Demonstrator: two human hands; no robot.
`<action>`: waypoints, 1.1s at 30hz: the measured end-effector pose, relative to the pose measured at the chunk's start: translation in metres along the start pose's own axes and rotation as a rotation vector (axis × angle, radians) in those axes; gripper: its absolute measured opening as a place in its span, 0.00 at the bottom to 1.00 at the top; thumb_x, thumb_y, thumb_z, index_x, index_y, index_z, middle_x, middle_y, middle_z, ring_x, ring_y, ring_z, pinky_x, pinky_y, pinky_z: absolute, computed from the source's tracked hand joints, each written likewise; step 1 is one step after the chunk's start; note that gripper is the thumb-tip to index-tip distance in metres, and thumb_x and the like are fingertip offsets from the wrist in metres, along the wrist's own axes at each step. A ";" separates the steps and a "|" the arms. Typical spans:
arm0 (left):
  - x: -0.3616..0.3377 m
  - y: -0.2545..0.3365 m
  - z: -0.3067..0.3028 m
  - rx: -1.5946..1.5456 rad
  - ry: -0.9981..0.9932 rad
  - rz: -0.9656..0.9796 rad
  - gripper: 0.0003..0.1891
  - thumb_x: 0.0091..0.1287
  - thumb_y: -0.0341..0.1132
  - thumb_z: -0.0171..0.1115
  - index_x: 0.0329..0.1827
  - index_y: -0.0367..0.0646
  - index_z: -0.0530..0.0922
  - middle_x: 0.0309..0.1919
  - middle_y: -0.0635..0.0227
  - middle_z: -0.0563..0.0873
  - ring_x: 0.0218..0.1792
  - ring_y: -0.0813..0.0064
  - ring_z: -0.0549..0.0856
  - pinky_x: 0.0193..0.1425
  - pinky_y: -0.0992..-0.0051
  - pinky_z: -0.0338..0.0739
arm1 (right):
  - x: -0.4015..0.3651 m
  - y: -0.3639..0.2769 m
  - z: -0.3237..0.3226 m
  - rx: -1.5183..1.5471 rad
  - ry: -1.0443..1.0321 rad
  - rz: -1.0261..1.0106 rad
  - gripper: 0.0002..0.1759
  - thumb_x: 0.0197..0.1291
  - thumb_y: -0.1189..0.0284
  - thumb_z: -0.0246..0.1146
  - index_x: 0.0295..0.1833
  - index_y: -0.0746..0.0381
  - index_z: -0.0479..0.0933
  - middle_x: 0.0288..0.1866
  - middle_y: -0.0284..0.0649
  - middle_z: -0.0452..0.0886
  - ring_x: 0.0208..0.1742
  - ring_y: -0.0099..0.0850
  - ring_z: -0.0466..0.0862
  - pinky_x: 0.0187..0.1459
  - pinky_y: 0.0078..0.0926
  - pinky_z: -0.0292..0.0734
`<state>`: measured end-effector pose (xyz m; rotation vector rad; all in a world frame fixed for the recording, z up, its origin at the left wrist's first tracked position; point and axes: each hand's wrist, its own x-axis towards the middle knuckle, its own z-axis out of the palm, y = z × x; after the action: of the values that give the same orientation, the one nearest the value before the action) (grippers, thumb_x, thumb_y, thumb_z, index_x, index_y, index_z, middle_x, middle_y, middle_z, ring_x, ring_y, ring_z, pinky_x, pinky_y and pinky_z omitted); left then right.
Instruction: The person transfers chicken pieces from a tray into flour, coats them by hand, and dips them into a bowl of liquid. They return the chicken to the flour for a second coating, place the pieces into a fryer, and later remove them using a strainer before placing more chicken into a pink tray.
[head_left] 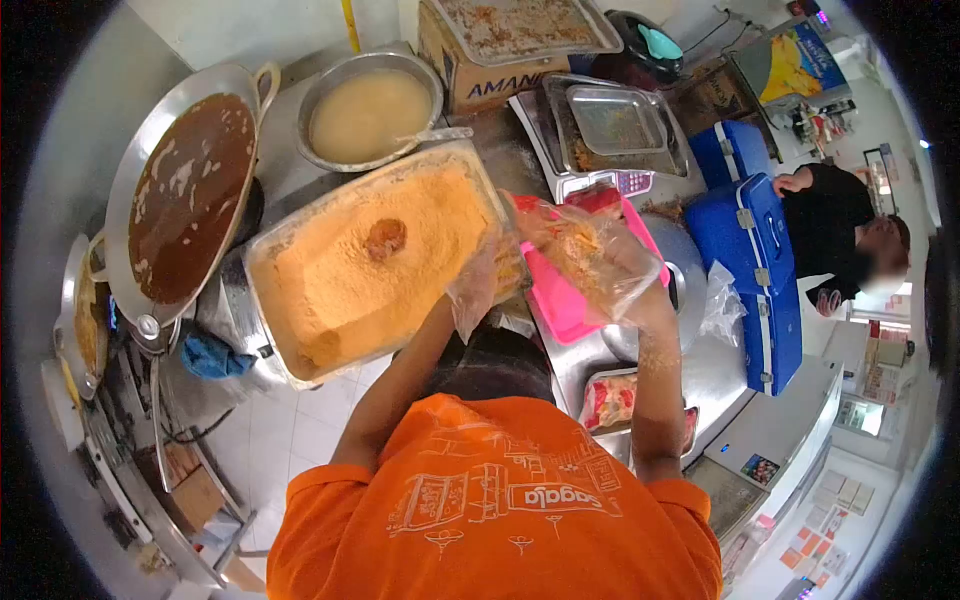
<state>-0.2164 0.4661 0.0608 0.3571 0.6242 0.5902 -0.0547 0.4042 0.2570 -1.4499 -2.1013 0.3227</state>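
Note:
Both my hands wear loose clear plastic gloves. My left hand (492, 272) is at the right edge of a metal tray (285, 370) of orange-yellow powder (340, 260); its finger positions are blurred by the glove. A brown, wet-looking lump (386, 239) sits in a hollow in the powder. My right hand (605, 255) is over a bright pink tray (556, 310), its glove dusted with powder. Wrinkled plastic hides its fingers and whatever they may hold. Red-wrapped contents (598, 199) show beside it in the pink tray.
A wide pan of brown oil (190, 200) and a bowl of pale liquid (370, 115) stand at the left and back. A scale (612, 184) bears metal trays. Blue cases (755, 240) stand right, near a person in black (835, 225). A red-and-white pack (609, 400) lies near my right forearm.

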 end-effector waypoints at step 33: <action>-0.091 0.216 -0.096 2.034 -0.195 1.025 0.36 0.59 0.56 0.59 0.65 0.43 0.63 0.49 0.68 0.78 0.50 0.70 0.77 0.59 0.68 0.71 | 0.091 0.014 0.248 -0.372 -0.101 0.224 0.15 0.57 0.63 0.55 0.44 0.61 0.78 0.48 0.48 0.77 0.50 0.38 0.76 0.51 0.35 0.71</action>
<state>-0.4247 0.5917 0.1315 2.7174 0.6229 0.6527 -0.2086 0.5212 0.0770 -1.9281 -2.1630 0.0911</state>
